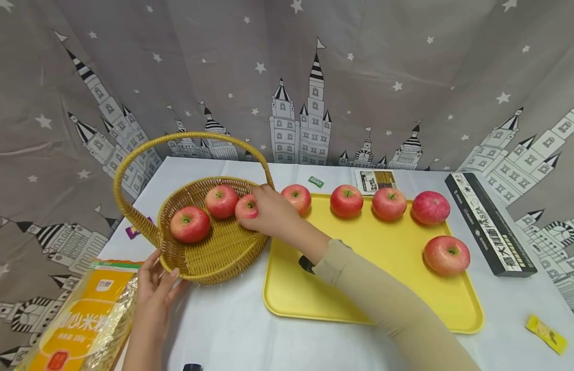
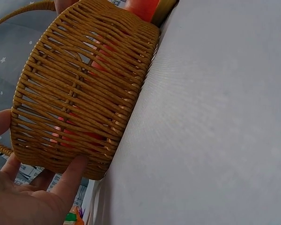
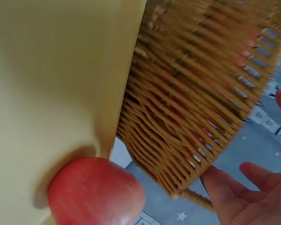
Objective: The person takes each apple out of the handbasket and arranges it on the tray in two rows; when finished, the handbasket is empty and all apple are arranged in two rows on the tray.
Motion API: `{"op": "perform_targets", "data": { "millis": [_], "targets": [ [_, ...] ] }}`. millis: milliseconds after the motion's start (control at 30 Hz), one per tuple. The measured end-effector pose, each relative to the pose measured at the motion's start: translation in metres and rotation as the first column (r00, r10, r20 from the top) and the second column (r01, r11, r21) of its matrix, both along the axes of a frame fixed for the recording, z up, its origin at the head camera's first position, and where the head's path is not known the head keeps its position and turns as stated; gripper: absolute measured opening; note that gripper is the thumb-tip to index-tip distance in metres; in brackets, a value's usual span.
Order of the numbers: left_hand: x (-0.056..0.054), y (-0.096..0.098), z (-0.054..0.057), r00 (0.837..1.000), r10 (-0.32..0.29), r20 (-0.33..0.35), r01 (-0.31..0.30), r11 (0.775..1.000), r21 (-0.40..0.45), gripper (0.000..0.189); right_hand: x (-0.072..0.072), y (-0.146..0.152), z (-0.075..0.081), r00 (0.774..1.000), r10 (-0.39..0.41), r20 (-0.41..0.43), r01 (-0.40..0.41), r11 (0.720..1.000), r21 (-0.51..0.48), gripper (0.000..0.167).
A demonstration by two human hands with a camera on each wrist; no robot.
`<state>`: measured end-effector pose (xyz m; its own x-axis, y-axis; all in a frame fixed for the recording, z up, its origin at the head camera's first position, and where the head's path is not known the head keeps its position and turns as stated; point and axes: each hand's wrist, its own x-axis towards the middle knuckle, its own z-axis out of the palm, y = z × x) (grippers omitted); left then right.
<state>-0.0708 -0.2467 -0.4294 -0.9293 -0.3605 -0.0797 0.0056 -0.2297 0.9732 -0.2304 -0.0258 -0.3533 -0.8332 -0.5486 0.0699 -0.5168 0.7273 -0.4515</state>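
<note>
A woven tan basket (image 1: 213, 263) with a tall arched handle (image 1: 194, 135) stands left of the middle of the table. My left hand (image 1: 154, 283) grips its near-left rim; in the left wrist view, fingertips (image 2: 75, 171) lie against the woven side. My right hand (image 1: 277, 214) reaches over the basket's right rim and holds an apple (image 1: 246, 207) inside it, partly covered by the fingers. Two more red apples, one at the left (image 1: 190, 224) and one at the back (image 1: 222, 201), lie in the basket. From the right wrist, the basket wall hides the held apple.
Right of the basket, a yellow tray (image 1: 315, 293) bears several apples along its back and right edges, one (image 3: 97, 192) close to the basket. A black pasta box (image 1: 491, 224) flanks the tray. A noodle bag (image 1: 83, 319) lies front left, a yellow packet (image 1: 545, 334) front right.
</note>
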Motion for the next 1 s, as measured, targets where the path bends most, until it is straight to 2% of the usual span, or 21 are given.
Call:
{"op": "perform_targets", "data": {
  "millis": [200,300,400,467,600,733,900,1000],
  "targets": [
    [0.001,0.001,0.0,1.0,-0.004,0.017,0.004,1.0,-0.004,0.057,-0.009,-0.025,-0.013,0.997,-0.072,-0.032,0.077,0.972,0.223,0.078],
    [0.0,0.001,0.0,1.0,-0.007,0.019,0.007,1.0,0.0,0.057,-0.011,-0.03,-0.019,0.994,-0.101,-0.046,0.11,0.955,0.277,0.074],
    [0.0,0.001,0.0,1.0,-0.012,0.022,0.012,1.0,-0.001,0.057,-0.013,-0.03,-0.022,0.993,-0.102,-0.066,0.116,0.953,0.28,0.069],
    [0.0,0.001,0.001,1.0,-0.009,0.016,0.01,1.0,-0.003,0.057,-0.013,-0.029,-0.023,0.993,-0.082,-0.084,0.101,0.962,0.253,0.064],
    [-0.001,0.001,0.0,1.0,-0.014,-0.012,0.013,1.0,-0.015,0.057,-0.012,-0.022,-0.027,0.991,-0.036,-0.125,0.055,0.987,0.149,0.064],
    [-0.001,0.001,-0.002,1.0,-0.021,-0.023,0.021,1.0,-0.019,0.057,0.0,-0.005,-0.02,0.99,0.004,-0.138,-0.004,1.0,0.0,0.069],
    [-0.001,0.002,-0.003,1.0,-0.013,-0.002,0.013,1.0,-0.018,0.057,0.031,0.043,0.005,0.995,0.022,-0.1,-0.043,0.977,-0.208,0.071],
    [-0.001,0.002,-0.002,1.0,0.001,0.001,-0.001,1.0,-0.013,0.057,0.044,0.084,0.015,0.993,-0.015,-0.119,-0.018,0.962,-0.272,0.071]
  ]
}}
